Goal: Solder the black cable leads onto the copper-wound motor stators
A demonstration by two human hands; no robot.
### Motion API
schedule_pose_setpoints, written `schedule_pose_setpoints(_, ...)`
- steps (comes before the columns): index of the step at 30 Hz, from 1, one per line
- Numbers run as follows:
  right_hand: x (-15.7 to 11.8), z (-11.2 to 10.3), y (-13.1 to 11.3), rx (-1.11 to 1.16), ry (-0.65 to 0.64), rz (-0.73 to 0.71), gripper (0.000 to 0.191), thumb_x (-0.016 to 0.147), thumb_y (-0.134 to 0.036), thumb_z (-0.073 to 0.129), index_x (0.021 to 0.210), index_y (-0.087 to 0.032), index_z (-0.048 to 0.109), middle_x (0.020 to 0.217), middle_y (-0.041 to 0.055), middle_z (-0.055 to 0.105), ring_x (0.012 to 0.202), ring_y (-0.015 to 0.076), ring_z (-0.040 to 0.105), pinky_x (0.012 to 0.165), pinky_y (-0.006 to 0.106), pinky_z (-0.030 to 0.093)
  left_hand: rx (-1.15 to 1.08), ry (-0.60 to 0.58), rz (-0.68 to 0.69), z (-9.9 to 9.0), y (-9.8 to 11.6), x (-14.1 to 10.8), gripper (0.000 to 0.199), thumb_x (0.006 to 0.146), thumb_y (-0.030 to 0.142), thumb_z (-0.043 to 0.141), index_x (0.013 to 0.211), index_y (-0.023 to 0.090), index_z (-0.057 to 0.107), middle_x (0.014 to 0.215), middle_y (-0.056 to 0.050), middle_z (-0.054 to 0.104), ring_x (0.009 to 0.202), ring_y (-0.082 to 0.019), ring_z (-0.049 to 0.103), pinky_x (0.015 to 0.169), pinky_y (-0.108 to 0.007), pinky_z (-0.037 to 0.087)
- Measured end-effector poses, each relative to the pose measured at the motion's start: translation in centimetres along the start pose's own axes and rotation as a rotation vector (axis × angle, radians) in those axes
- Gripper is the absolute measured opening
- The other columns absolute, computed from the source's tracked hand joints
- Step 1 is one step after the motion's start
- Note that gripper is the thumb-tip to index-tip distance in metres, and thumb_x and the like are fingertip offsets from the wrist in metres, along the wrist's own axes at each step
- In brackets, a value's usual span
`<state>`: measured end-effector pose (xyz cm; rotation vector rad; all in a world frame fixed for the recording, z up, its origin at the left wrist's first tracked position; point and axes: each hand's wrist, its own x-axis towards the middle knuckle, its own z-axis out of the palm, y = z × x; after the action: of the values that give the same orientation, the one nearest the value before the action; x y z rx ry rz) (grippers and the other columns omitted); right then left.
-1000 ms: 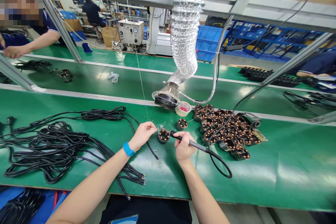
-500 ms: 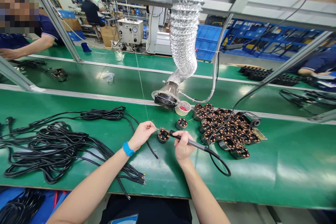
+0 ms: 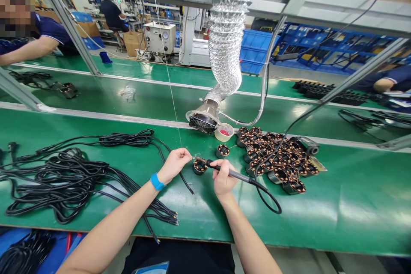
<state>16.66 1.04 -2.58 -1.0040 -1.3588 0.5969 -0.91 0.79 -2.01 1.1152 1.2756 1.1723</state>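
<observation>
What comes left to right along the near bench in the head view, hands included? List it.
Tangled black cable loops → left hand → copper-wound ring at the tool's tip → right hand → cluster of copper-wound rings.

No lettering or numbers can be read.
The gauge [image 3: 165,35] on the pale metal box [image 3: 150,42] in the background has a dial too small to make out, and the blue-and-white card [image 3: 154,269] at the bottom edge is cut off, with no legible print.
</observation>
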Motion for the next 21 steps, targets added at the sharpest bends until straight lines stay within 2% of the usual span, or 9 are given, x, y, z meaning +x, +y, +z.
schedule_pose_setpoints(7, 0.06, -0.06, -0.36, -0.001, 0.05, 0.03, 0.053, 0.1, -0.042, 0.037, 0.067, -0.016, 0.07, 0.041, -0.0041, 0.046, 0.034, 0.011, 0.045, 0.042, 0.025, 0.037, 0.01, -0.006, 0.001, -0.04, -0.07, -0.03, 0.017, 0.077, 0.031, 0.06, 0.07, 0.016, 0.056, 0.053, 0.008, 0.039, 0.047, -0.007, 0.028, 0.046, -0.022, 0.02)
schedule_pose_setpoints(21, -0.03, 0.07, -0.16, -0.009, 0.046, 0.022, 0.051, 0.099, -0.039, 0.037, 0.068, -0.017, 0.07, 0.041, -0.0044, 0.047, 0.034, 0.0111, 0.044, 0.041, 0.025, 0.036, 0.01, -0.007, -0.007, -0.06, -0.01, -0.03, 0.017, 0.076, 0.032, 0.06, 0.07, 0.017, 0.056, 0.052, 0.008, 0.038, 0.046, -0.007, 0.028, 0.047, -0.022, 0.021)
